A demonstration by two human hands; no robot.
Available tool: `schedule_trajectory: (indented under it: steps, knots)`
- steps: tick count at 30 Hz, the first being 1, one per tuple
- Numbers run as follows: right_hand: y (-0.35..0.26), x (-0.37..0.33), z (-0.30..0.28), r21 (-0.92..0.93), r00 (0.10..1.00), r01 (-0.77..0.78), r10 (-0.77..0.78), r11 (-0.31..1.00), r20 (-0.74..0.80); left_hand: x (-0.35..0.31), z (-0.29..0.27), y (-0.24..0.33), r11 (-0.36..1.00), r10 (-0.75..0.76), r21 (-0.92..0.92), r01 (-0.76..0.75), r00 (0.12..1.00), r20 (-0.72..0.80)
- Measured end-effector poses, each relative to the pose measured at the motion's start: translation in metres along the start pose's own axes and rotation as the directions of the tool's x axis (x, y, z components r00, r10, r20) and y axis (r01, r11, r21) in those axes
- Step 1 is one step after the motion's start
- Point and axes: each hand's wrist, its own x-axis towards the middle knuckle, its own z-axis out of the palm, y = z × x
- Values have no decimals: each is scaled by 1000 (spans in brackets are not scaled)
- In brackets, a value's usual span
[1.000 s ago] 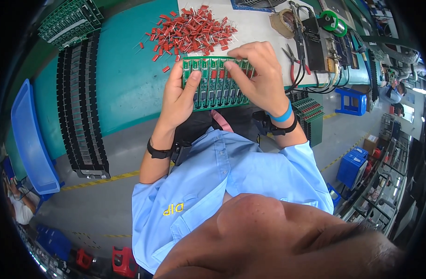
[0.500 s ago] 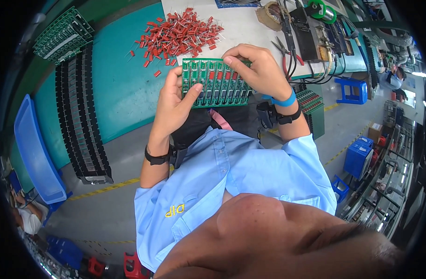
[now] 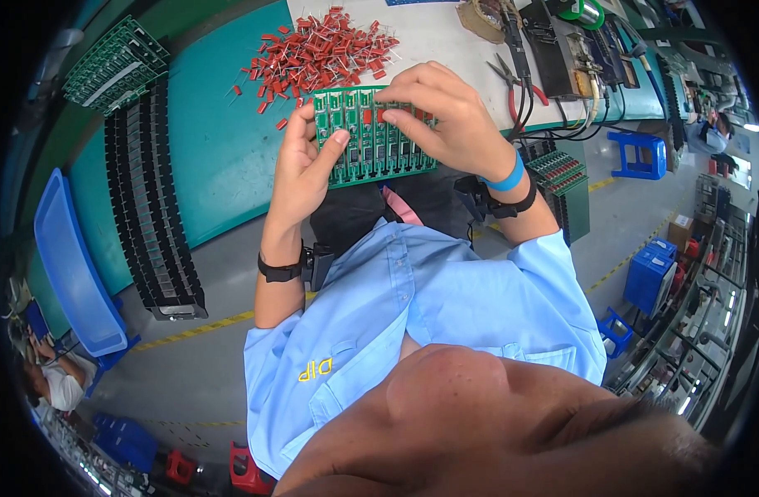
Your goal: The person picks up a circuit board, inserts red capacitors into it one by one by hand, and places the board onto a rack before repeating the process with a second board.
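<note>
A green circuit board (image 3: 338, 170) with rows of parts is held tilted above my lap, at the near edge of the bench. My left hand (image 3: 301, 170) grips its left end, thumb on the face and fingers behind the edge. Over the board's upper middle, my right hand (image 3: 446, 112) is bent with thumb and fingertips close together; whatever is between them is too small to make out. Several red box-shaped capacitors (image 3: 367, 117) stand in a row on the board, partly covered by my right hand. Just beyond it lies a heap of loose red capacitors (image 3: 321, 54) with thin wire legs.
Left are a black slotted rack (image 3: 152, 207), stacked green boards (image 3: 114, 66) and a blue tray (image 3: 77, 265). Red-handled pliers (image 3: 512, 87), cables and a solder reel (image 3: 582, 12) lie at right. More filled boards (image 3: 558, 170) stand beside my right arm. People sit farther off.
The board has shifted slightly left and away from me in the view. My right hand has moved left, from the board's top edge to over its upper middle. My left hand keeps its grip.
</note>
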Motion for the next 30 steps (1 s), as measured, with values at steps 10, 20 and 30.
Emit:
schedule_trajectory:
  steps: [10,20,30]
  knots:
    - [-7,2,9,-128,997,68,-62,989,53,-2,-2,1,994,-50,-92,53,998,29]
    - [-8,2,11,-182,988,139,-125,973,88,0,2,4,997,-7,-73,8,1000,8]
    - [-10,0,12,-177,994,106,-97,979,56,0,0,2,994,-81,-75,82,996,25]
